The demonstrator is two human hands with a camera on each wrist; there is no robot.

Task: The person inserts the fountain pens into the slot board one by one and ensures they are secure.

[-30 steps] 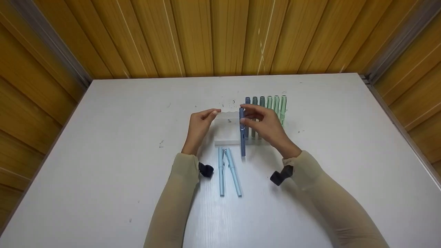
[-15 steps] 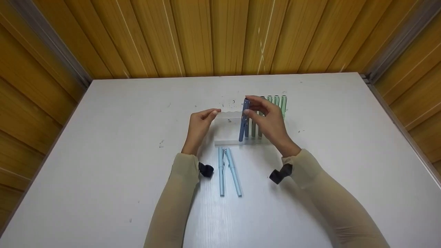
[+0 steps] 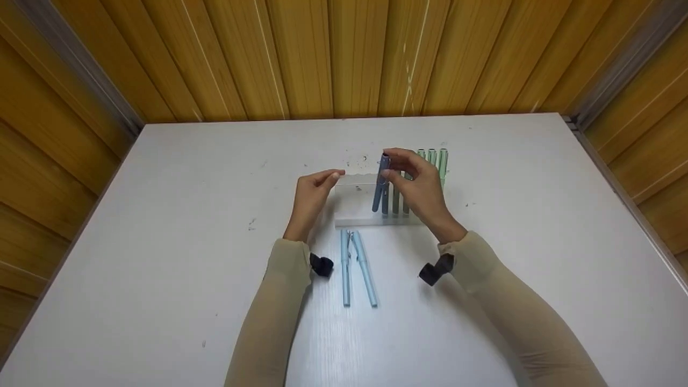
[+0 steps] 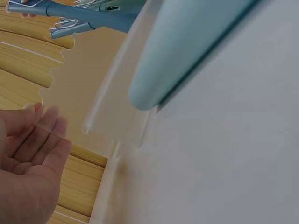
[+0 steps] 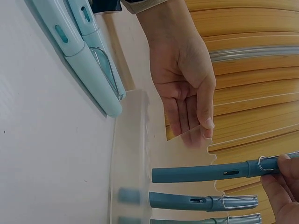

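My right hand [image 3: 422, 191] pinches a dark blue fountain pen [image 3: 379, 191] near its capped top, thumb against fingers. The pen is nearly upright, tilted slightly, its lower end over the clear frosted pen stand [image 3: 356, 203]. Beside it, another blue pen [image 5: 177, 200] stands in the rack, followed by dark green pens [image 3: 396, 203] and light green pens [image 3: 443, 160]. My left hand [image 3: 310, 201] pinches the stand's upper left corner between thumb and fingers; its fingertips show through the translucent panel in the right wrist view.
Two light blue pens [image 3: 345, 274] lie on the white table [image 3: 188, 269] in front of the stand, their capped ends close together. A yellow wood-look wall [image 3: 306, 59] rises behind the table.
My right hand has carried the dark blue pen away from me and slightly right, from in front of the stand to over it, then lifted its lower end slightly. My left hand stays put.
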